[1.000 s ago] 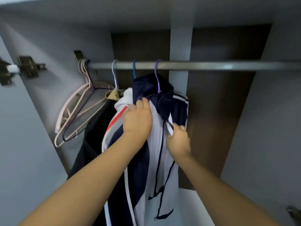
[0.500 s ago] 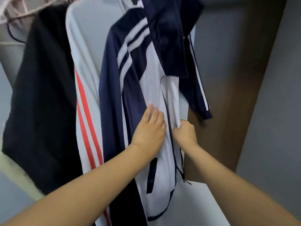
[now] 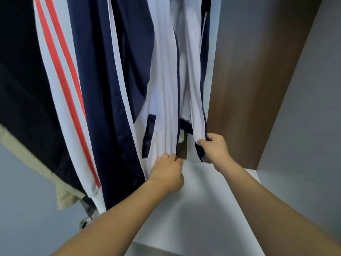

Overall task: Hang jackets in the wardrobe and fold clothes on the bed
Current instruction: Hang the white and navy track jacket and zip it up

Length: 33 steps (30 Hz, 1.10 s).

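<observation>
Hands lower | left hand (image 3: 167, 173), right hand (image 3: 214, 147) grip jacket (image 3: 164, 93) hem | hanging vertical

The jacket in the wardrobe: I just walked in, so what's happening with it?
A person is at the bottom of a hanging white and navy jacket, open at the front. The left hand holds the left front hem, and the right hand grips the right one by the zip end. Other clothes, including a red-striped jacket, hang to the left.

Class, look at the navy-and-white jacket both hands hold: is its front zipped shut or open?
Open. The navy-and-white jacket hangs with its front edges apart; the left hand and right hand each grip one bottom corner, brown wardrobe back showing between.
</observation>
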Motion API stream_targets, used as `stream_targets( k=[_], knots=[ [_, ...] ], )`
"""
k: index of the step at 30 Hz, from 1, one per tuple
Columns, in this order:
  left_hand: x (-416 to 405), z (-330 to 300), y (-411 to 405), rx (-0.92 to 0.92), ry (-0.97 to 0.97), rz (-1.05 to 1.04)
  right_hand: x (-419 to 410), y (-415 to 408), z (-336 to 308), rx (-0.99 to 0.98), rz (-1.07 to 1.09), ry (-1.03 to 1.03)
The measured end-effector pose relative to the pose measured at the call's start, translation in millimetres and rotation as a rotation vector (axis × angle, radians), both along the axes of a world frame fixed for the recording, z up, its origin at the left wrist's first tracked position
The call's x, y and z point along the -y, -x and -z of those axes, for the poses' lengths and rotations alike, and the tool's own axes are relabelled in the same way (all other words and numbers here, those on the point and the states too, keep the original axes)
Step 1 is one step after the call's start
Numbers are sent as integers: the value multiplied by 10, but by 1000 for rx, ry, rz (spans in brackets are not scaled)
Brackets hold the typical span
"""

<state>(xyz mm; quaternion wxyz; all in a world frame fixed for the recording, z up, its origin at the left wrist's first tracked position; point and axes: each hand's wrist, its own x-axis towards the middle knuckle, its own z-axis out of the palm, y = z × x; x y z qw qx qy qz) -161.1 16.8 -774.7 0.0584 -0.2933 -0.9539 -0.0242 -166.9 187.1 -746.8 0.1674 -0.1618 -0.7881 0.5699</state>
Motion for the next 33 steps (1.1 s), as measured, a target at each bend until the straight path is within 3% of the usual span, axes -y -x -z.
stream_targets(
  k=[4, 8, 12, 14, 18, 20, 24, 28, 33],
  knots=[
    [-76, 390, 20, 565, -586, -292, -38, -202, 147, 35, -23, 221],
    [-188, 560, 57, 1003, -1222, -654, -90, -373, 118, 129, -93, 338],
    [-314, 593, 117, 1165, -1728, -752, -79, -505, 109, 169, -120, 370],
    [-367, 576, 157, 1195, -1891, -745, -97, -534, 96, 168, -165, 530],
    [-394, 639, 230, 1204, -1987, -806, -171, -556, 94, 118, -266, 1038],
    [-364, 687, 268, 1170, -2041, -797, -171, -570, 115, 103, -295, 1126],
    [-436, 701, 296, 1132, -2053, -650, -174, -571, 160, 139, -368, 1065],
    [-504, 710, 201, 1073, -1812, -639, -214, -573, 191, 116, -303, 1130],
    [-311, 454, -118, 1389, -1694, -362, -182, -636, 194, 142, -332, 862]
  ],
)
